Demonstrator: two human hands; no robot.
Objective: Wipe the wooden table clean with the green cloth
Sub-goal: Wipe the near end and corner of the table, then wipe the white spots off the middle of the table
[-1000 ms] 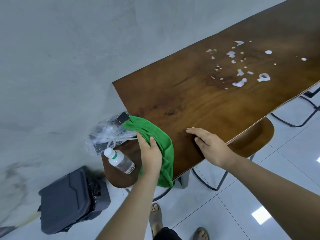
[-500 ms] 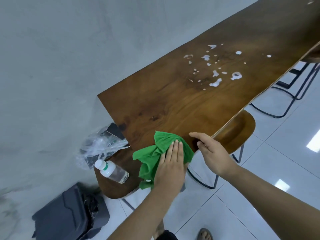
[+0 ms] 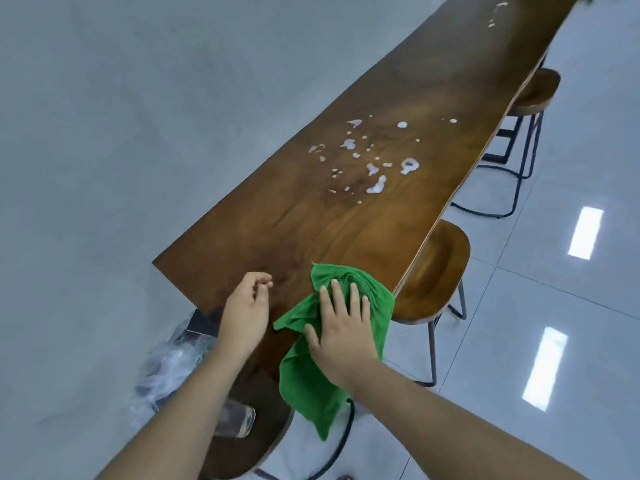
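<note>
Pressing flat with straight, spread fingers [image 3: 336,292] of the right hand [image 3: 341,327] on the green cloth [image 3: 304,386], bunched at the wooden worktop [image 3: 311,230] near corner, tail drooping over the edge. Just beside, left hand [image 3: 246,306] loosely curled, holding nothing. Further along, white spill patches [image 3: 375,185], well apart from the cloth.
</note>
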